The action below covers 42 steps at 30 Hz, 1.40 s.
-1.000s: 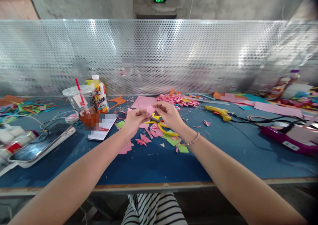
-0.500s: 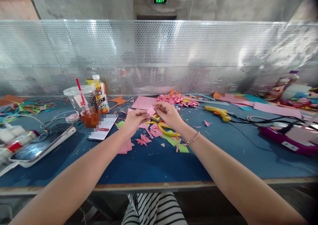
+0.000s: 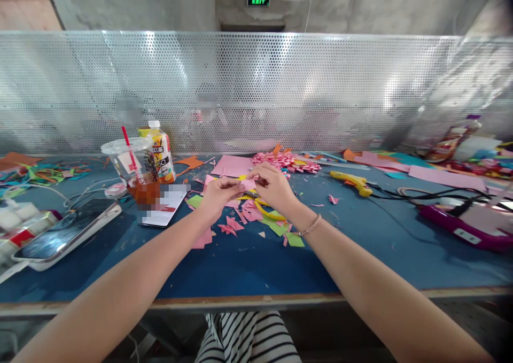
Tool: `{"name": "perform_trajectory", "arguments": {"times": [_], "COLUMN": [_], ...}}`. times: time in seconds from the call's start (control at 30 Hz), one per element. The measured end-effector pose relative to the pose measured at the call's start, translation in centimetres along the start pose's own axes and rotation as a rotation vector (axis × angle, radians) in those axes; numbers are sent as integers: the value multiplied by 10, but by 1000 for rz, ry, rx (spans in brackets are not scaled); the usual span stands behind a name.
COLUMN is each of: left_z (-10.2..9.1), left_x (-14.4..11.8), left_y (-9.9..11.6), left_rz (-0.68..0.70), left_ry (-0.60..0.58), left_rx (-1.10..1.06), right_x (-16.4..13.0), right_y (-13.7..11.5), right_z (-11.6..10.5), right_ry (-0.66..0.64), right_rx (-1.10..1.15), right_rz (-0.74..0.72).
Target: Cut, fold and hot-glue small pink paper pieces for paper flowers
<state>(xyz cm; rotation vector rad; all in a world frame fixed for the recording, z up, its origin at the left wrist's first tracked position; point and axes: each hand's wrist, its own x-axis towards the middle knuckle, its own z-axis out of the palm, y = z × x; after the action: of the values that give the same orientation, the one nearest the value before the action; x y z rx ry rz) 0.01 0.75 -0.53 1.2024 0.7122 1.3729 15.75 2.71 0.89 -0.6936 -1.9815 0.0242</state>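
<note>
One small flat pink paper piece (image 3: 247, 183) pinched between left hand (image 3: 216, 192) and right hand (image 3: 274, 187), raised just above blue table (image 3: 240, 267). Below grip: one yellow-handled scissors (image 3: 267, 211), many pink and green angular paper scraps (image 3: 256, 218). Left of grip: one clear plastic cup (image 3: 130, 165), one juice bottle (image 3: 160, 152).

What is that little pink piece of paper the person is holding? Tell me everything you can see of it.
The small pink paper piece looks like thin coloured craft paper, plain and matte. It is pinched between the fingertips of the left hand and the right hand, held just above the blue table over a scatter of pink, green and yellow paper scraps. Most of it is hidden by the fingers, so its exact shape and any folds cannot be told.
</note>
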Motion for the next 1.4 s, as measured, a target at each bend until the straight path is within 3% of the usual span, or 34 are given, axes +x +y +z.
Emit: {"name": "perform_trajectory", "arguments": {"times": [0.7, 1.2, 1.4], "left_z": [0, 2, 5], "left_x": [-4, -7, -8], "left_y": [4, 6, 7], "left_rz": [94, 198, 202], "left_ry": [73, 75, 73], "left_rx": [46, 130, 97], "right_x": [0, 1, 0], "right_y": [-12, -15, -13], "right_z": [5, 5, 8], "right_ry": [73, 67, 124], "right_rx": [289, 285, 350], "right_rz": [129, 155, 148]}}
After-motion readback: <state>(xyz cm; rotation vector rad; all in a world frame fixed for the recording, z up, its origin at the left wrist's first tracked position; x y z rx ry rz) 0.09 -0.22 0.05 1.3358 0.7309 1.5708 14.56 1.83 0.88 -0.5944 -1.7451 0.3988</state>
